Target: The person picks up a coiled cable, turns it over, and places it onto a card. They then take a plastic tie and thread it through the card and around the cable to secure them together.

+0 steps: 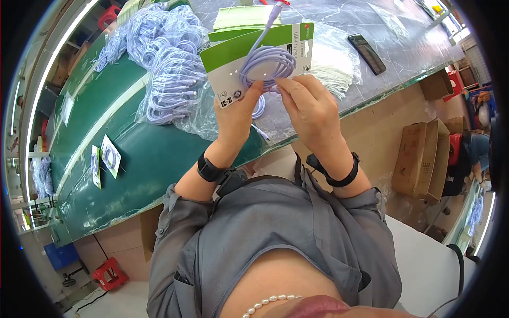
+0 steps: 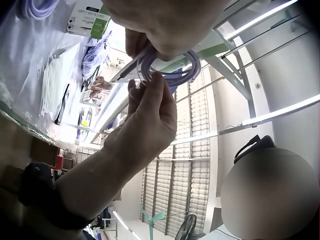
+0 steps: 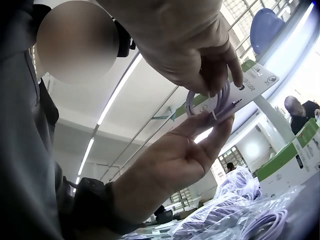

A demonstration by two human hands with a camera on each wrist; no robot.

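Lilac cable (image 1: pixel 269 64), wound in a loose oval coil, lies flat against the front of a green-and-white card (image 1: pixel 298 37) held up above the bench (image 1: pixel 154 153). One end of the cable rises past the card's top edge, its plug standing clear. The left hand (image 1: pixel 236 117) holds the card from below: its thumb presses on the lower edge of the coil at the front, while its other fingers reach behind the card. The right hand (image 1: pixel 316 110) comes in from the other side, thumb and forefinger narrowed to a pinch on the lower edge of the coil, just beside the left thumb. The rest of the coil sits above both sets of fingertips. Exactly which strands the right fingers pinch cannot be told. From the right wrist, a white tie (image 3: pixel 214 115) shows at the coil, near the fingers of both hands.

Beyond the left arm, a heap of more lilac cables (image 1: pixel 172 63) in clear plastic covers part of the bench, and two carded cables (image 1: pixel 110 156) lie nearer the edge. Behind the held card is a stack of pale green cards (image 1: pixel 246 16). To its right, a bundle of white strips (image 1: pixel 334 66) lies near a dark phone (image 1: pixel 367 54). Each wrist wears a black band (image 1: pixel 208 168).
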